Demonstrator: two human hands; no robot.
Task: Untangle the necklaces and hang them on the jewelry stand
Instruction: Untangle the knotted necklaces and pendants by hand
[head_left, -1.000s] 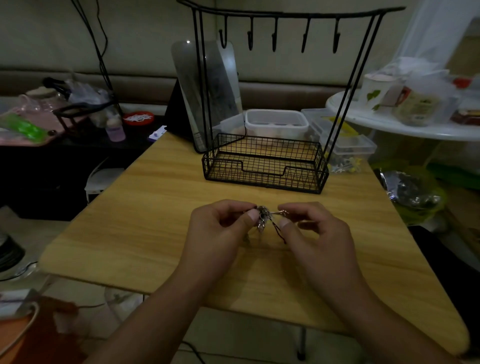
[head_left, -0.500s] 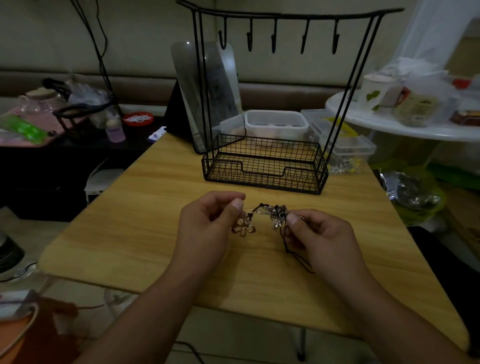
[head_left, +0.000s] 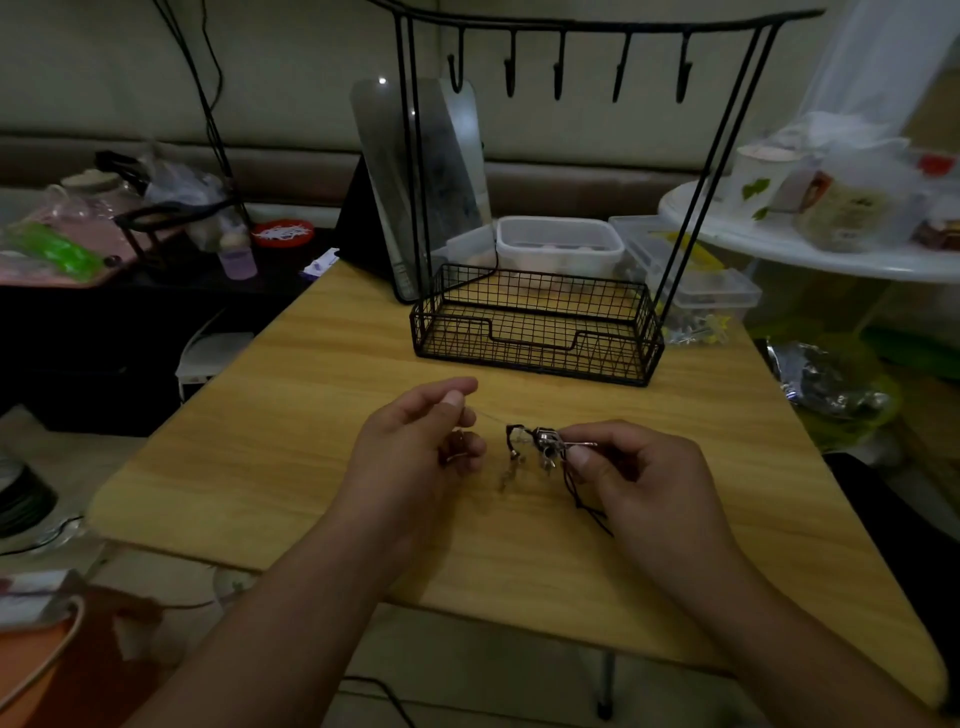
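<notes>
Now right hand (head_left: 639, 467) pinches tangled necklaces (head_left: 545, 441) between thumb and forefinger, knot just past fingertips, dark cord trailing below grip onto table (head_left: 311, 415). Left hand (head_left: 415, 447), apart from knot, pinches fine chain (head_left: 488, 415) running toward it. Jewelry stand (head_left: 535, 332) beyond both grips, hooks bare.

Left hand (head_left: 415, 447): centre of frame, slightly left, back toward the camera; thumb and forefinger pressed together in a pinch grip, other fingers curled under.
Right hand (head_left: 639, 478): right of centre, a little lower than the left; thumb and forefinger pinched, remaining fingers curled into the palm.
Forearms: bare, rising from the bottom edge, converging toward the middle.
Spacing: hands apart, not touching.
</notes>
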